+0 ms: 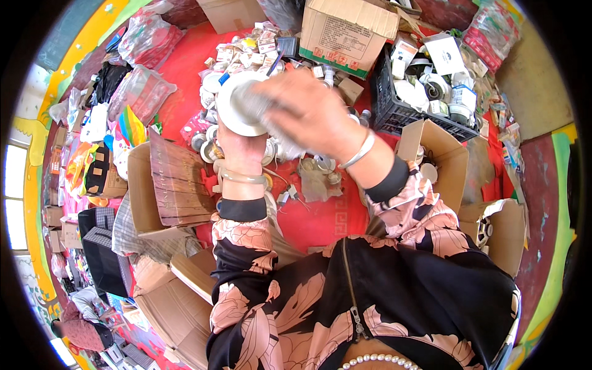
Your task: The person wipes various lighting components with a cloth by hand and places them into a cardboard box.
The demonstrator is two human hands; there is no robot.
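My left hand (242, 151) is closed around a white round light fitting (228, 106) from below, its broad disc face turned up. Over the disc, my right hand (317, 114) presses a crumpled grey cloth (282, 137) and is smeared by motion. The cloth covers the right part of the disc and hangs down beside it. Behind my hands a heap of small boxes and round fittings (250, 58) spreads over a red floor cloth (302, 225). Below my right hand, a pale plastic bag (320, 179) lies next to small white parts with wires (290, 194).
A black crate (394, 111) full of fittings stands at the back right, beside a large carton (348, 34). Open cardboard boxes flank me at left (142, 185) and right (447, 160). Plastic bags (142, 92) lie far left. Another person (86, 320) is at the lower left.
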